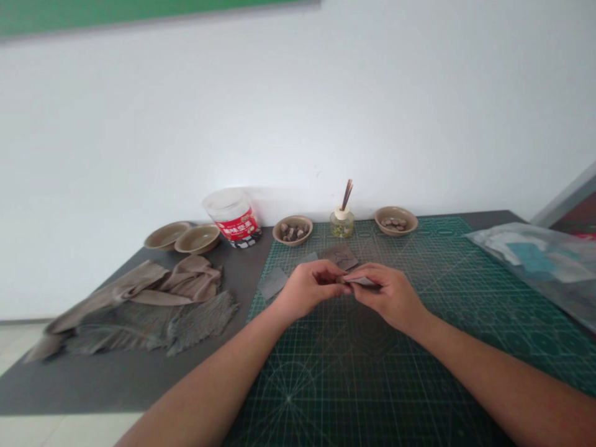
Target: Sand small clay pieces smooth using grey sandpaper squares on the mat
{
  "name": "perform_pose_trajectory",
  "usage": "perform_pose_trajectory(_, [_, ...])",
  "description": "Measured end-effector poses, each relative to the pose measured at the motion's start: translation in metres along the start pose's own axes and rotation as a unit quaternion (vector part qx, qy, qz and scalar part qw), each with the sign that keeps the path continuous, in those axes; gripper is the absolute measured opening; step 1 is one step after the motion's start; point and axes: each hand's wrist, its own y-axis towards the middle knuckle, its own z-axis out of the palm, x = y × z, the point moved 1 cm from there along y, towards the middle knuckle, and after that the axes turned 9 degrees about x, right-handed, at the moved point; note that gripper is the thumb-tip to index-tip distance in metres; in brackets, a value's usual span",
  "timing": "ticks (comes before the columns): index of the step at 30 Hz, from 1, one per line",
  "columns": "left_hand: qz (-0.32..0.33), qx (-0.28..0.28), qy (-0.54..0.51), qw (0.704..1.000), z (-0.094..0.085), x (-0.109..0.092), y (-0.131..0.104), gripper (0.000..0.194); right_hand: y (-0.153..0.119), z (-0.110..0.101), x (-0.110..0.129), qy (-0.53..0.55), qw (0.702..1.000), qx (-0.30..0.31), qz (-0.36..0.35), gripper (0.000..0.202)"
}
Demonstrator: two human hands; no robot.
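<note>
Above the green cutting mat (321,372), my two hands meet at the fingertips. Between thumb and fingers, my left hand (310,287) pinches a small brown stone (342,280), mostly covered by the fingers. My right hand (388,292) is closed on a folded grey piece of sandpaper (365,282), its edge against or very near the stone. Just beyond the hands lies a brown square sheet (339,256). A grey sandpaper square (273,284) rests left of my left hand, with a smaller grey piece (310,257) partly hidden behind it.
Along the wall stand a bowl of rough stones (282,238), a reed diffuser (342,223) and a bowl of flat brown pieces (405,230). Leftward are a plastic tub (235,217), two bowls (162,237) and crumpled cloths (153,298). A plastic bag (540,257) lies right.
</note>
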Motion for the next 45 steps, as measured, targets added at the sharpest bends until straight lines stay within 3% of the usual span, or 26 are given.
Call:
perform_pose_trajectory(20, [0.019, -0.015, 0.062, 0.998, -0.0006, -0.0043, -0.0046, 0.024, -0.0035, -0.0012, 0.0015, -0.064, 0.995, -0.019, -0.081, 0.022])
perform_pose_trajectory(38, [0.032, -0.001, 0.077, 0.997, 0.0016, -0.0084, -0.0053, 0.023, -0.006, -0.0013, 0.0047, -0.025, 0.998, 0.002, -0.051, 0.017])
perform_pose_trajectory(45, [0.038, -0.019, 0.078, 0.996, 0.0014, -0.0081, -0.0051, 0.025, -0.0073, -0.0006, 0.0054, -0.083, 0.993, -0.034, -0.079, 0.021])
